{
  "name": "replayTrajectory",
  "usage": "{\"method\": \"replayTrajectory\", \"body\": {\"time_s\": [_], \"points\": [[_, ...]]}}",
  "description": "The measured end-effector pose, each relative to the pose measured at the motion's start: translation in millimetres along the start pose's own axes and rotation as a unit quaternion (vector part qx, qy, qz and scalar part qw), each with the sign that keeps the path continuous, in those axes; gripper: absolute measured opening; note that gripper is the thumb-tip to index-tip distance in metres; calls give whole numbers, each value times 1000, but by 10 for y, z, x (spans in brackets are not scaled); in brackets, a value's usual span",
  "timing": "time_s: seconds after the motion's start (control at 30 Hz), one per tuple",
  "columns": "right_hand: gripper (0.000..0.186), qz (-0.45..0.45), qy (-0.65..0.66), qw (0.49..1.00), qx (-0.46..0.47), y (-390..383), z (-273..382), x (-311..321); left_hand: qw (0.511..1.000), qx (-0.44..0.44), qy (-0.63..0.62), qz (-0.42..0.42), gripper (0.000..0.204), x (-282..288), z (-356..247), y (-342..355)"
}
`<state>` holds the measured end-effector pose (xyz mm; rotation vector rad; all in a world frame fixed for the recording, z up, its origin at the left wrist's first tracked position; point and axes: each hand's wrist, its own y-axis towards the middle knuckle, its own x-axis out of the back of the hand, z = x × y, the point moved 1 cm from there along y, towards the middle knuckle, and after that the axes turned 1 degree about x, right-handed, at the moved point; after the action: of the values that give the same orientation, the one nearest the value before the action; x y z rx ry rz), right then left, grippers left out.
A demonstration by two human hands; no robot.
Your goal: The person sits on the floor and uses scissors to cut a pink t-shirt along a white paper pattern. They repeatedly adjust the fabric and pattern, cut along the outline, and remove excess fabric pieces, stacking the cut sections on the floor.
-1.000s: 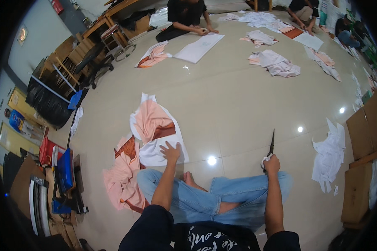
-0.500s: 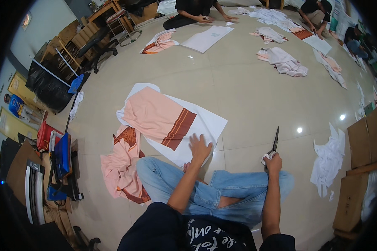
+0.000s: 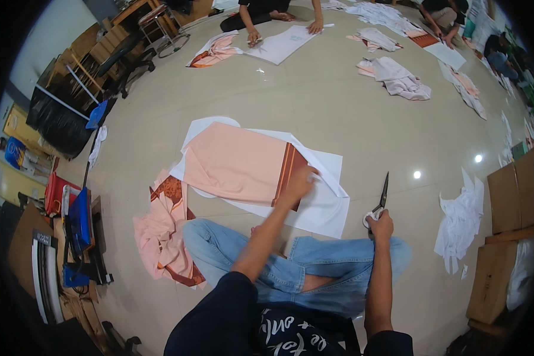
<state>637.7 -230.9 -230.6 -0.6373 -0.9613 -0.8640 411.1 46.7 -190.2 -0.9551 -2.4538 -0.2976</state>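
My left hand (image 3: 301, 181), smeared by motion, is at the brown-striped right border of a pink cloth (image 3: 234, 160), near the folded edge of a white sheet (image 3: 320, 207) lying under it; its grip is unclear. My right hand (image 3: 381, 222) is closed on the white handles of black-bladed scissors (image 3: 383, 193), held upright beside my right knee. A crumpled pink cloth with orange-brown pattern (image 3: 157, 240) lies by my left knee.
Two co-workers (image 3: 252, 18) (image 3: 439, 21) work on the floor ahead among sheets and cloth piles (image 3: 391, 77). Chairs (image 3: 124, 59), black bags (image 3: 59, 124) and blue items (image 3: 80, 219) line the left. White scraps (image 3: 457, 219) and cardboard boxes (image 3: 495, 279) are at right.
The pink cloth and white sheet have been spread wider and flatter toward the right. My left hand has moved right and up to the striped border. My right hand keeps hold of the scissors.
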Motion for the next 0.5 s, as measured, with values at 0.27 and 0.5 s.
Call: {"method": "replayTrajectory", "body": {"time_s": [0.27, 0.5], "points": [[54, 54, -5, 998, 11, -33, 386, -72, 875, 359, 284, -159, 115, 2190, 2261, -827], [53, 41, -22, 999, 22, -2, 311, -108, 830, 389, 254, -309, 101, 1806, 1854, -1174]]}}
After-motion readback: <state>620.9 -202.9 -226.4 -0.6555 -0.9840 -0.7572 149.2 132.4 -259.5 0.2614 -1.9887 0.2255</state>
